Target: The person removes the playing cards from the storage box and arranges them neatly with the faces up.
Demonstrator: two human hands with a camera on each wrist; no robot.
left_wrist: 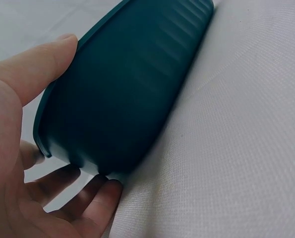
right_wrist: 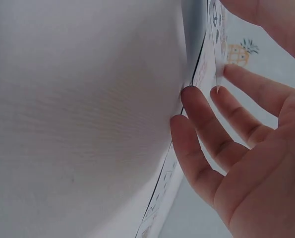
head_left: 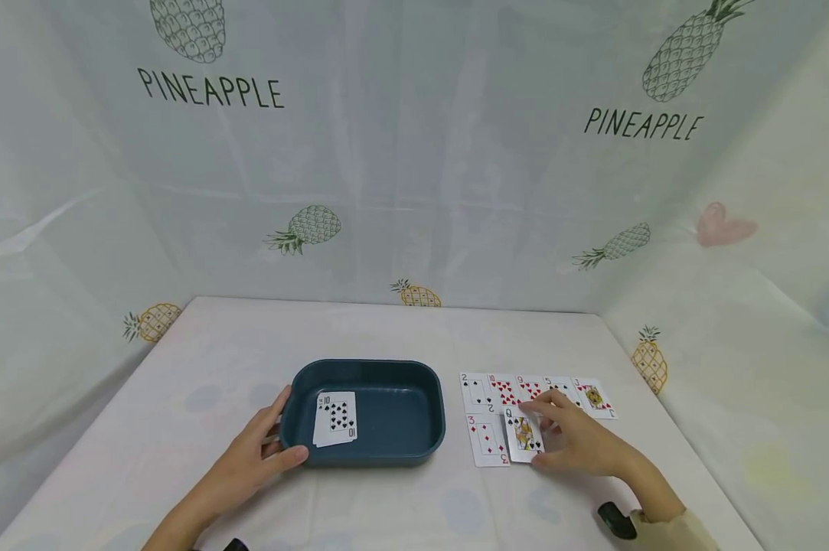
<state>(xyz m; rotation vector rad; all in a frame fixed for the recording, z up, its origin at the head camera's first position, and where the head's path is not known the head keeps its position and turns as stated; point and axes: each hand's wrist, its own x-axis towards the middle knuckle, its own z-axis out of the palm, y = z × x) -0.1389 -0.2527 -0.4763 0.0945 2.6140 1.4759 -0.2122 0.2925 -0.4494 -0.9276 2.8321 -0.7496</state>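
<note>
A dark blue rectangular tray (head_left: pixel 407 421) lies on the white-covered table, with a small stack of playing cards (head_left: pixel 335 418) inside at its left; a black ten faces up. My left hand (head_left: pixel 256 448) grips the tray's left end, thumb at the rim and fingers against the outer wall (left_wrist: pixel 112 94). To the tray's right, my right hand (head_left: pixel 579 436) pinches a queen playing card (head_left: pixel 523 433) by its edges, thumb low and fingertips high. That card is tilted, its left edge raised, beside a three of diamonds (head_left: pixel 486 440). In the right wrist view the fingers (right_wrist: pixel 199 106) partly hide it.
Behind the queen runs a row of face-up cards, from a black two (head_left: pixel 474 390) to a red jack (head_left: pixel 595 398); my right hand covers part of it. White pineapple-printed sheets (head_left: pixel 414 153) hang behind and beside the table (head_left: pixel 386 505).
</note>
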